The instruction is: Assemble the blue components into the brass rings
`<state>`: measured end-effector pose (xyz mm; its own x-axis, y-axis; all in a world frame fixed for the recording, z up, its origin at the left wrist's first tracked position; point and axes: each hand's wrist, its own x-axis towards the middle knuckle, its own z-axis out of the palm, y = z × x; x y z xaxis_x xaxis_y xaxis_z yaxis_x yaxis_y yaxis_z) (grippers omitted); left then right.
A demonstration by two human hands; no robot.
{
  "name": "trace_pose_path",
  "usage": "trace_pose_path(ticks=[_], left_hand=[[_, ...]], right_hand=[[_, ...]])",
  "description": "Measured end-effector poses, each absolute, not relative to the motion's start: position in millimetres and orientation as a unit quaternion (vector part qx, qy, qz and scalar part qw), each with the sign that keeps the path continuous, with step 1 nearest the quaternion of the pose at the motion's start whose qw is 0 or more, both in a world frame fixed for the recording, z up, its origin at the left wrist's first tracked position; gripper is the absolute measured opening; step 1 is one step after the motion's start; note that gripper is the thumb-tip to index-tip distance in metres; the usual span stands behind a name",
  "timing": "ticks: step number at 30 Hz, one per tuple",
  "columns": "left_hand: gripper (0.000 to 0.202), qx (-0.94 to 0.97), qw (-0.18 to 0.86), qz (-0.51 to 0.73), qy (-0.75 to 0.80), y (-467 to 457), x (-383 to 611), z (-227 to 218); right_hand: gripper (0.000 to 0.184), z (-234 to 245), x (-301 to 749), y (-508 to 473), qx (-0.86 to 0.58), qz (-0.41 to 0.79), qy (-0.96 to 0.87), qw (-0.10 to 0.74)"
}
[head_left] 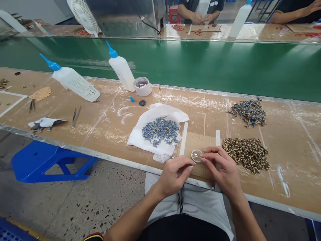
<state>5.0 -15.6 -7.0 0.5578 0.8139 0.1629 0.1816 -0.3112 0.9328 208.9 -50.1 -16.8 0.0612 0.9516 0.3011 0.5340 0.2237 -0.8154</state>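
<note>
My left hand [174, 175] is curled at the near edge of the bench, its fingertips pinched on something too small to name, right beside a small round clear dish [196, 155]. My right hand [223, 169] is closed in a pinch on a thin stick whose tip reaches into that dish. The dish sits on a brown card pad [198, 142] between two white strips. A white cloth [160, 115] with a heap of small blue parts [160, 130] lies just left of the pad. A pile of small brown-and-cream parts [247, 154] lies to the right of my right hand.
Two white squeeze bottles with blue nozzles [75, 82] [121, 68] and a small white tub [142, 86] stand behind. Another blue-brown pile [248, 112] lies at the back right. A green conveyor belt [200, 63] runs behind the bench. A blue stool [47, 160] stands at my left. Other people's hands [203, 16] work across the belt.
</note>
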Motion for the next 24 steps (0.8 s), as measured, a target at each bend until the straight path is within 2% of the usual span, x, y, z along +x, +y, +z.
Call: trace_pose_path(ticks=[12,16,20,24], left_hand=[[0.017,0.731,0.5,0.295,0.358,-10,0,-19],[0.014,0.727,0.513,0.298,0.346,-9,0,-18],[0.012,0.713,0.525,0.299,0.357,-9,1,-16],[0.008,0.706,0.528,0.291,0.372,-9,3,-12]], right_hand=[[0.015,-4,199,-33,-0.583,0.106,-0.709,0.382],[0.015,-5,204,-42,-0.583,0.154,-0.698,0.386],[0.015,-8,202,-41,-0.58,0.237,-0.654,0.424],[0.014,-11,202,-42,-0.599,0.261,-0.598,0.464]])
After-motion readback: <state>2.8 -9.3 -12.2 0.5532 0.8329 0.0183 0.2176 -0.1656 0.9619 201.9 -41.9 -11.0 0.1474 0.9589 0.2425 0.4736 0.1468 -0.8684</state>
